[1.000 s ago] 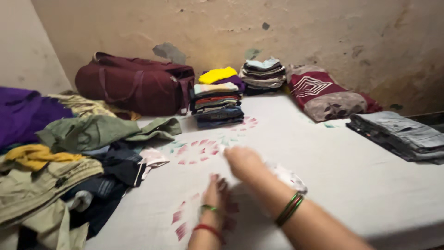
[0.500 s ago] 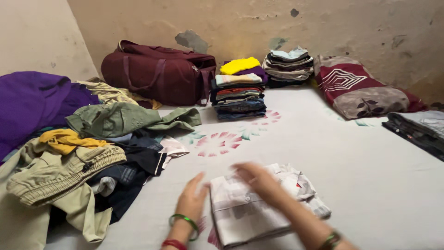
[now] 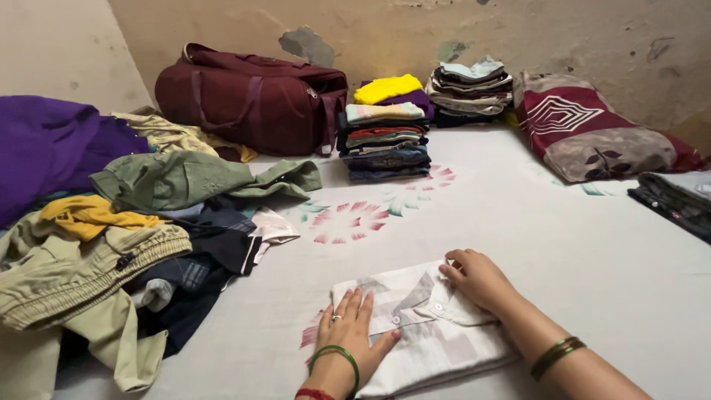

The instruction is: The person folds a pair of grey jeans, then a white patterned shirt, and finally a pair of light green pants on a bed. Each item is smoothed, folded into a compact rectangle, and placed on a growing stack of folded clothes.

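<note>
A folded white checked shirt (image 3: 437, 337) lies on the white bedsheet (image 3: 563, 244) near the front edge. My left hand (image 3: 352, 333) rests flat on the shirt's left part, fingers spread, with green and red bangles at the wrist. My right hand (image 3: 478, 278) presses on the shirt's upper right corner by the collar, fingers curled down onto the cloth. Neither hand lifts the shirt.
A heap of unfolded clothes (image 3: 126, 244) fills the left side. At the back stand a maroon duffel bag (image 3: 248, 96), two stacks of folded clothes (image 3: 385, 133) (image 3: 470, 89) and a patterned pillow (image 3: 600, 133). Folded dark garments (image 3: 678, 196) lie at the right edge.
Both hands have stopped moving and settled on the folded shirt. The left hand moved from beside it onto its left part; the right hand slid up to the collar corner.
</note>
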